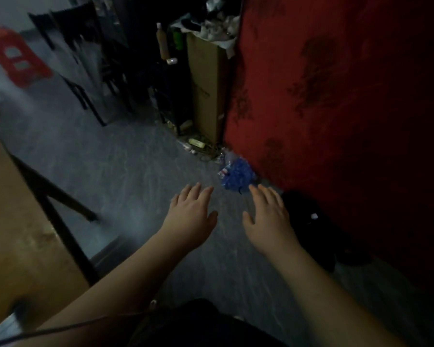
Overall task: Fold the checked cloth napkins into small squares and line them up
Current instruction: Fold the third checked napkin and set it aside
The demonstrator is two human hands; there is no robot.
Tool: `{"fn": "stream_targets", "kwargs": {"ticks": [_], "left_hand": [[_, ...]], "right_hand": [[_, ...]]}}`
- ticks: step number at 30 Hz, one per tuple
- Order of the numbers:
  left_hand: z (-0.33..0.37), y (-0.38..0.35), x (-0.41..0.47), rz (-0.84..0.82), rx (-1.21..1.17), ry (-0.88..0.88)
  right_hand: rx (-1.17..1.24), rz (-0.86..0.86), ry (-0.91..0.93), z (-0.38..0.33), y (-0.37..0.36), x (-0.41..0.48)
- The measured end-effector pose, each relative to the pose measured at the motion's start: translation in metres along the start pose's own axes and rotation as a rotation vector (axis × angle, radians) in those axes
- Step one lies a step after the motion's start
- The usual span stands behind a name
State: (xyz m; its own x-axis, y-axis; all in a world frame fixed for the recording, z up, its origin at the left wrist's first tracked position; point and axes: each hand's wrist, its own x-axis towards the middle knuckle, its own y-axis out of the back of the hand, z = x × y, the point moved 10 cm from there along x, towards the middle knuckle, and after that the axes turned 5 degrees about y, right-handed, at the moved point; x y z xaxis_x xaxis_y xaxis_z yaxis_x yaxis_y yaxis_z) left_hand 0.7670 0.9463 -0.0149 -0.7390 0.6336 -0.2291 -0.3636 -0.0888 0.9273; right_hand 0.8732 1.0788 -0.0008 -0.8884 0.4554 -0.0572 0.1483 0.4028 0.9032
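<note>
Over bare floor (125, 176), left hand (189, 216) and right hand (268, 219) hover, fingers spread, empty. No napkins visible; folding likely unstarted, next find one.

Bare grey floor (125, 176) lies between the wooden table (15, 234) and the red cloth (336, 96).

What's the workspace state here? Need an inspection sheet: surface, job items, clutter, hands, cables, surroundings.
Surface: wooden table at left edge; hands are over the grey floor.
Job's things: nothing seen, no checked napkins in view.
Clutter: blue crumpled bag, litter by the cardboard box, bottle.
Grippers: left hand and right hand open, holding nothing.
Cables: thin dark cable, lower left.
Surroundings: red patterned cloth at right, red stool, dark chairs; dim, blurred.
</note>
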Motion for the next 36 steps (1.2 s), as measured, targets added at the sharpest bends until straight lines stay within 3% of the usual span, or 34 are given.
{"fn": "stream_targets", "kwargs": {"ticks": [9, 22, 36], "left_hand": [[-0.059, 0.044, 0.147, 0.073, -0.059, 0.086], [-0.303, 0.197, 0.337, 0.190, -0.081, 0.396], [-0.536, 0.279, 0.501, 0.227, -0.121, 0.776]], "right_hand": [[-0.053, -0.024, 0.093, -0.037, 0.004, 0.167], [-0.023, -0.169, 0.332, -0.238, -0.072, 0.481], [-0.018, -0.359, 0.682, -0.440, -0.169, 0.763]]}}
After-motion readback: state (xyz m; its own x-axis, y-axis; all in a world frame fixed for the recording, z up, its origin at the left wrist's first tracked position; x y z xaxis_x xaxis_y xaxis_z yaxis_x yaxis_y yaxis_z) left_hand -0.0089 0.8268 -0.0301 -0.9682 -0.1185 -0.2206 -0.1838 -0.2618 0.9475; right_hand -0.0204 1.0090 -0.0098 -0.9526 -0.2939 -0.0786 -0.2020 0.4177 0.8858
